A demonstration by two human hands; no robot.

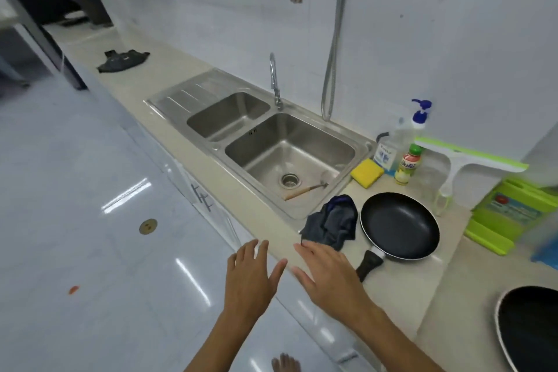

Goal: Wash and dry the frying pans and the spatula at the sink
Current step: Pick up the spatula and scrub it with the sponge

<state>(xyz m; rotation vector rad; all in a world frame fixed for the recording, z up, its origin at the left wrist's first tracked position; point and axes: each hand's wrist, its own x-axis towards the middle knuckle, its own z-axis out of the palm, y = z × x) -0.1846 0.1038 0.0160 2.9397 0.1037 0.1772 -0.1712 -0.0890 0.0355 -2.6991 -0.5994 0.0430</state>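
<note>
Now left hand (250,275) & right hand (329,278) hover spread, holding nothing, in front of stainless steel double sink (317,142), w/ wooden-handled metal spatula (305,189) in its bigger basin, black round frying pan (400,225) just right of sink, 2nd black pan (531,329) farther right.

Home kitchen, steel double sink (273,150) in a beige counter (187,160), white tiled wall (392,39), dish soap bottle (418,125)
</note>
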